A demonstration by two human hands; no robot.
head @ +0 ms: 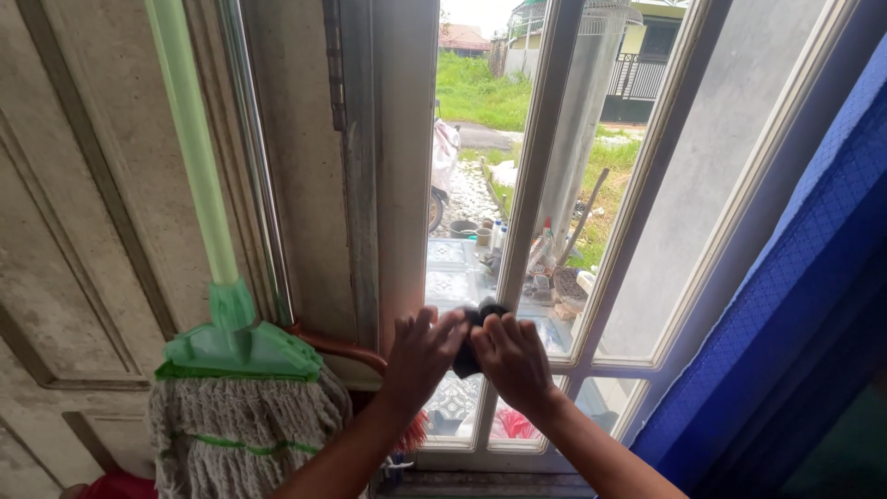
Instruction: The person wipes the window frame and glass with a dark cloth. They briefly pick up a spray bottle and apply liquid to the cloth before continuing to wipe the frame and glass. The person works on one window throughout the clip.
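While hands (467,356) clutch it, dark crumpled cloth (480,319)

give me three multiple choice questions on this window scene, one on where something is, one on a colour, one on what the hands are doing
1. Where is the grey string mop head with its green plastic clamp?
A. Left of both hands, against the pale panelled door
B. Outside on the grass
C. Hanging on the curtain

2. What colour is the patterned fabric curtain at the right?
A. Red
B. Blue
C. White

3. What are the left hand and right hand doing?
A. Resting apart on the door
B. Gripping the mop handle
C. Together holding a small dark cloth at the white window frame

Answers:
1 A, the mop leans beside the door, left of the hands.
2 B, the fabric is plainly blue.
3 C, both sets of fingers close around the dark cloth against the frame.
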